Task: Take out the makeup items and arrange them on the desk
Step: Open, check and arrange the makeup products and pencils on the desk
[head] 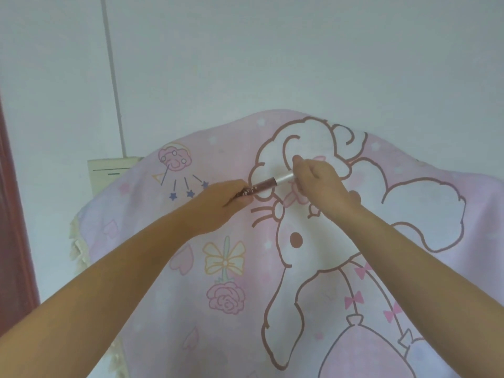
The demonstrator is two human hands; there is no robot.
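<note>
A slim makeup tube [268, 181], dark reddish brown with a silver cap end, lies between my two hands above the far middle of the desk. My left hand [223, 204] grips its dark lower end. My right hand [320, 184] pinches the silver cap end. The tube slants up to the right. The desk is covered by a pink cartoon-print cloth [226, 268]. No other makeup item or bag is in view.
A white wall stands right behind the desk, with a thin grey cable [113, 77] running down it. A beige box [109, 173] sits at the desk's far left. A dark red door frame [13, 214] lines the left edge. Cream lace trim [77, 246] hangs under the cloth.
</note>
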